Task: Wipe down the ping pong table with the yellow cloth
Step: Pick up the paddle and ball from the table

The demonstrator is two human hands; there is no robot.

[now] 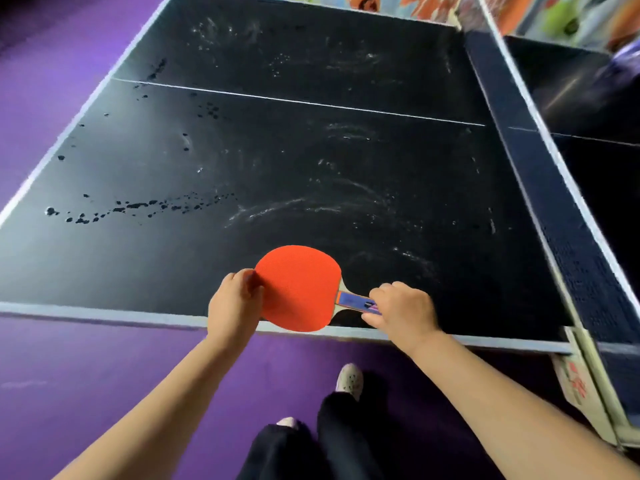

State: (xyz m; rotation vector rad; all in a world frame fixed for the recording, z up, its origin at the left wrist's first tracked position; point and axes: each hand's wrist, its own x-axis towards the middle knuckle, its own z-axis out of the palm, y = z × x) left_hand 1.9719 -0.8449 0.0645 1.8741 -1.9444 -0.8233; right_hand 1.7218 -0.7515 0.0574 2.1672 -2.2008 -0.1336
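The dark ping pong table (277, 161) fills the view, marked with black droplets on its left part and whitish smears across the middle and right. A red paddle (299, 287) with a blue handle lies at the near edge. My left hand (233, 304) pinches the left rim of the paddle's blade. My right hand (403, 311) grips the blue handle. No yellow cloth is in view.
The dark blue net (540, 188) with its white top band runs along the right, held by a clamp post (581, 372) at the near corner. Purple floor (86, 375) surrounds the table. My legs and shoes stand below the near edge.
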